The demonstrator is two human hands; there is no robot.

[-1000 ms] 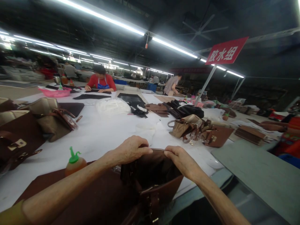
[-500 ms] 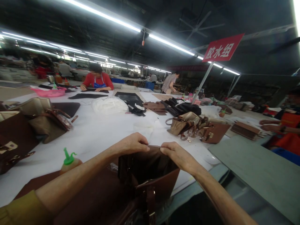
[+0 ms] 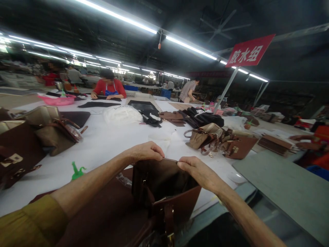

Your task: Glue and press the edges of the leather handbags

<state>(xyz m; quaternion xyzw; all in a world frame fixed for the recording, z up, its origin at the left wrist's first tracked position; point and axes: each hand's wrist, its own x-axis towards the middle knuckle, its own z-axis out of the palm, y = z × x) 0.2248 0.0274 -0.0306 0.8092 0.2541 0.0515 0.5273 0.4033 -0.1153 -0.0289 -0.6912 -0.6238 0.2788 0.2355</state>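
Note:
A brown handbag (image 3: 177, 202) stands open at the table's near edge, its dark lining showing and a strap with a gold buckle on its near side. My left hand (image 3: 146, 152) pinches the far rim of the bag, fingers bent over the edge. A short stretch of rim to the right, my right hand (image 3: 196, 168) grips the same edge between thumb and fingers. Left of the bag a large brown flap or panel (image 3: 110, 209) lies under my left forearm. Behind that forearm, a glue bottle's green nozzle cap (image 3: 77, 171) shows; its body is mostly hidden.
Brown bags stand at left (image 3: 20, 147) and at right (image 3: 239, 145) on the white tabletop (image 3: 113, 137). Farther back lie a white plastic bundle (image 3: 122, 115), dark pieces (image 3: 203, 116) and a pink basin (image 3: 58, 99). Co-workers sit or stand beyond; a grey board (image 3: 285, 185) is at right.
The view has shifted slightly, so the scene sits a little farther right. Both hands keep their grip on the bag's rim; the spacing between them looks nearly the same.

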